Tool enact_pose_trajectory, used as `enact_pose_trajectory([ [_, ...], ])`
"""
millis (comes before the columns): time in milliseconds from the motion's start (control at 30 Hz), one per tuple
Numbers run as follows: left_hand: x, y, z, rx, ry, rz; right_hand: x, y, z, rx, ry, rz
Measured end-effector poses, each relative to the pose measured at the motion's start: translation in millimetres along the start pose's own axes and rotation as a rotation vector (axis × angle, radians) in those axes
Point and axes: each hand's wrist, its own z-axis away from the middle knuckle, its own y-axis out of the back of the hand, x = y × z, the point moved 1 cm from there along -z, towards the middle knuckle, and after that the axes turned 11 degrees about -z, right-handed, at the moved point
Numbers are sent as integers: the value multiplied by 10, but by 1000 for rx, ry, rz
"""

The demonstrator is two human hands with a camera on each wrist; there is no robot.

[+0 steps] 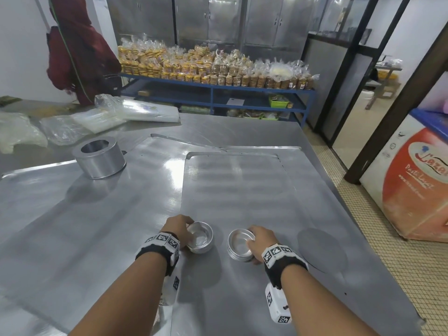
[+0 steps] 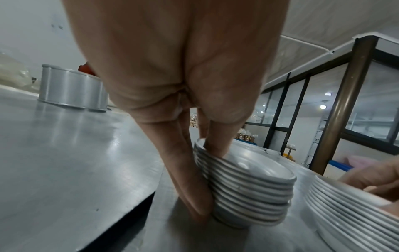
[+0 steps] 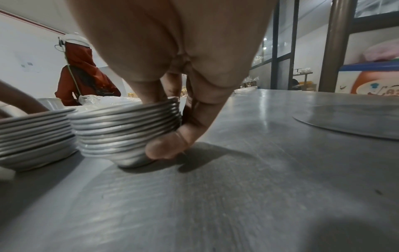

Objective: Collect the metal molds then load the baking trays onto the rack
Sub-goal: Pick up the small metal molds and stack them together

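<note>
Two stacks of small round metal molds stand side by side on a flat baking tray (image 1: 237, 185) near me. My left hand (image 1: 180, 232) grips the left stack (image 1: 201, 238) from its left side, a finger hooked over the top rim (image 2: 212, 150) and the others down the side. My right hand (image 1: 258, 241) grips the right stack (image 1: 241, 246) from its right, thumb at the base (image 3: 166, 150) and fingers on the rim. In the left wrist view the left stack (image 2: 248, 191) leans a little. Both stacks (image 3: 127, 129) touch the tray.
A tall round metal ring pan (image 1: 99, 157) stands on another tray (image 1: 60, 202) at the back left. A flat round metal disc (image 1: 322, 251) lies to my right. Plastic bags (image 1: 135, 110) lie at the table's far side. The table edge and tiled floor (image 1: 388, 226) are on the right.
</note>
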Motion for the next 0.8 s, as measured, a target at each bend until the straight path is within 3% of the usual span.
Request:
enact_pose_trajectory([
  [267, -2, 44, -189, -47, -55, 186, -76, 13, -46, 34, -86, -121],
  [433, 137, 152, -246, -70, -95, 326, -178, 155, -130, 133, -79, -169],
  [800, 1117, 833, -856, 1, -246, 457, -450, 1199, -668, 341, -86, -242],
])
